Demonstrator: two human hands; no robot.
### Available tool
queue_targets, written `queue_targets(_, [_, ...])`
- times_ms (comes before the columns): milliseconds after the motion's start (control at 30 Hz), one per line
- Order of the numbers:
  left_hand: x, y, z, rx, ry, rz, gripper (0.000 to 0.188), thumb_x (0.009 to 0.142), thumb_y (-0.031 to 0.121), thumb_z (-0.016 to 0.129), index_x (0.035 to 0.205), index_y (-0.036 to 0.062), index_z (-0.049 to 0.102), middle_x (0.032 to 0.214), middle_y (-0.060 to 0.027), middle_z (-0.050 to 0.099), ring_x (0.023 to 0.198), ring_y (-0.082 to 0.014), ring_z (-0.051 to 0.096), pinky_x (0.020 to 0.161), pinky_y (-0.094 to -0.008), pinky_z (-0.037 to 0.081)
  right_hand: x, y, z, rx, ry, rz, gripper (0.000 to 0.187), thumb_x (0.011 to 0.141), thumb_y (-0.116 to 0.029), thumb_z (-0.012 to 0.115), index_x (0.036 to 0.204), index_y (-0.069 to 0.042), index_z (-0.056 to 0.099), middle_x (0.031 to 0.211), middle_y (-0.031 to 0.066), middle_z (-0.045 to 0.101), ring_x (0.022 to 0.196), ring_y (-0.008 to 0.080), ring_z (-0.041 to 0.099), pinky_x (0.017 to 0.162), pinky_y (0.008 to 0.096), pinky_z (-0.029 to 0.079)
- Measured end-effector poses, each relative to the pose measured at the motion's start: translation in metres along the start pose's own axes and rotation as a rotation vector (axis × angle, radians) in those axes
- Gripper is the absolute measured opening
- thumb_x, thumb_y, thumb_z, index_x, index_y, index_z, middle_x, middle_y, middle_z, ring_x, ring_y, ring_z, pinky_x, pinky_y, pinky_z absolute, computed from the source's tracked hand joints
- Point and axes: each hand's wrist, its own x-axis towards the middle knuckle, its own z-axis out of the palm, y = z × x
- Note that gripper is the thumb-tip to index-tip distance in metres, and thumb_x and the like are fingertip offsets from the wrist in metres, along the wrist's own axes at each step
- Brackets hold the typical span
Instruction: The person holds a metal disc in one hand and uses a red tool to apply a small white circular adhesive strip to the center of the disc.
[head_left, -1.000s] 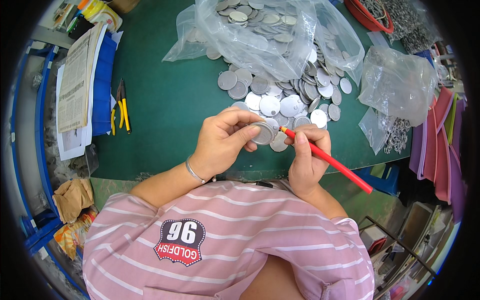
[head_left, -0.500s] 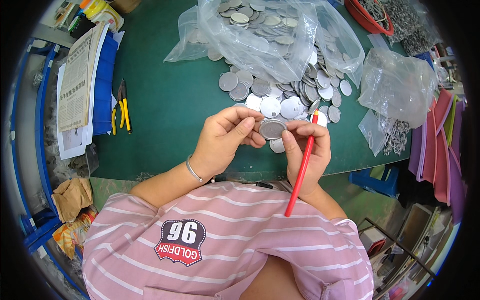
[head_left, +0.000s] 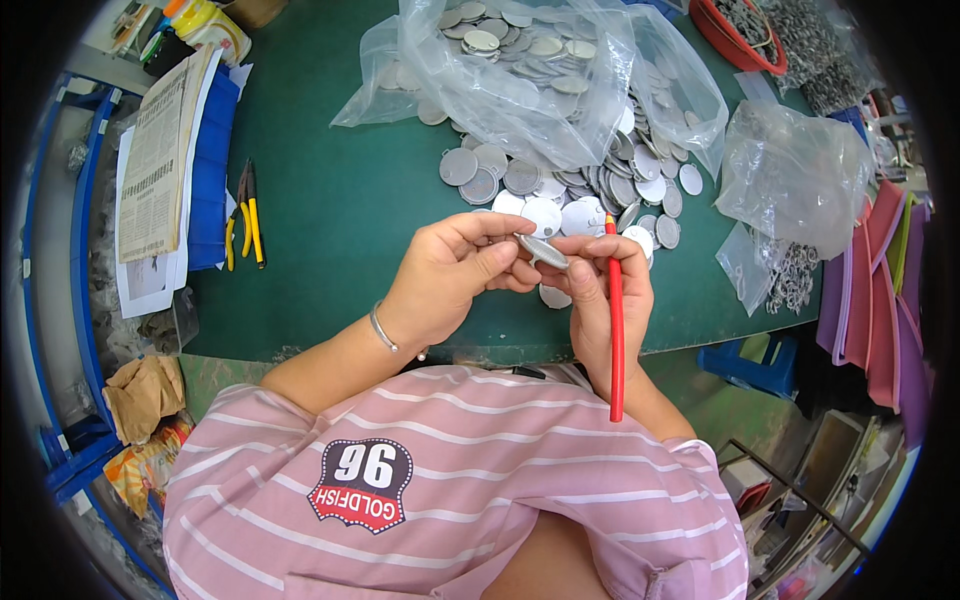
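Note:
Between my two hands, above the near edge of the table, is a round grey metal disc [head_left: 543, 251], tilted so that it shows almost edge-on. My left hand [head_left: 452, 262] pinches its left side with thumb and fingers. On the other side, the fingertips of my right hand [head_left: 608, 285] grip the disc too. A red pencil [head_left: 616, 340] is tucked in the right hand, its tip pointing away from me. Just beyond my hands lies a loose pile of similar discs [head_left: 521, 176], some dull grey and some shiny.
A clear plastic bag [head_left: 540, 120] of discs lies on the green table [head_left: 310, 200]. Yellow-handled pliers [head_left: 249, 215] lie left, by a blue bin [head_left: 212, 170] topped with newspaper [head_left: 155, 170]. At right are another plastic bag [head_left: 795, 170], small metal clasps [head_left: 792, 280] and a red basin [head_left: 735, 40].
The disc has turned from showing its grey face to nearly edge-on. The red pencil has swung more upright in my right hand, its lower end moving right. The left hand has hardly moved.

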Motion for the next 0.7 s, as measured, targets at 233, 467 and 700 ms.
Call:
queue_targets(233, [0.002, -0.002, -0.005, 0.173, 0.104, -0.001, 0.018, 0.085, 0.009, 0.056, 0.097, -0.0039, 0.058, 0.082, -0.0097, 0.061, 0.070, -0.0142, 0.061, 0.061, -0.0245, 0.050, 0.000, -0.006, 0.001, -0.038, -0.010, 0.132, 0.013, 0.088, -0.008, 0.051, 0.095, 0.000, 0.042, 0.084, 0.0096, 0.055, 0.068, 0.0162, 0.062, 0.061, 0.0248, 0.052])
queue_targets(467, [0.002, -0.005, -0.003, 0.052, 0.089, -0.033, 0.020, 0.086, 0.012, 0.056, 0.096, -0.0050, 0.058, 0.082, -0.0118, 0.062, 0.068, -0.0153, 0.061, 0.061, -0.0257, 0.051, 0.003, -0.003, -0.006, -0.068, 0.093, 0.015, 0.007, 0.088, -0.003, 0.046, 0.094, -0.001, 0.042, 0.082, 0.0096, 0.056, 0.070, 0.0129, 0.057, 0.060, 0.0259, 0.051])
queue_targets(700, [0.003, 0.002, -0.002, 0.050, 0.089, -0.030, 0.020, 0.086, 0.010, 0.055, 0.097, -0.0056, 0.057, 0.083, -0.0120, 0.062, 0.068, -0.0157, 0.062, 0.063, -0.0273, 0.052, 0.018, -0.072, -0.011, 0.256, 0.174, -0.378, 0.022, 0.082, 0.005, 0.045, 0.096, -0.010, 0.040, 0.084, 0.0058, 0.046, 0.067, 0.0125, 0.047, 0.060, 0.0300, 0.047])
